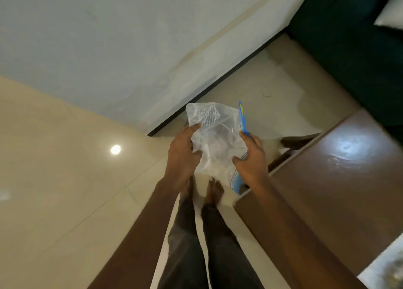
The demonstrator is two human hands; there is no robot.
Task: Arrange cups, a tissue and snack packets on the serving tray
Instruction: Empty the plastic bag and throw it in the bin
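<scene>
One clear packet (218, 136), between fingers (193, 128) of left hand (182, 156), right hand (251, 159)

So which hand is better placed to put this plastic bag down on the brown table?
Probably the right hand: it grips the bag by its blue edge beside the table, while the left hand holds the far side.

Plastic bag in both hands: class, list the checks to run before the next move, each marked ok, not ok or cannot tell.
1. Grip of left hand on plastic bag: ok.
2. Grip of right hand on the bag's blue-striped edge: ok.
3. Bag's contents identified: cannot tell.
4. Sight of serving tray: not ok, none in view.
5. Nearness of wooden table to right hand: ok.
</scene>
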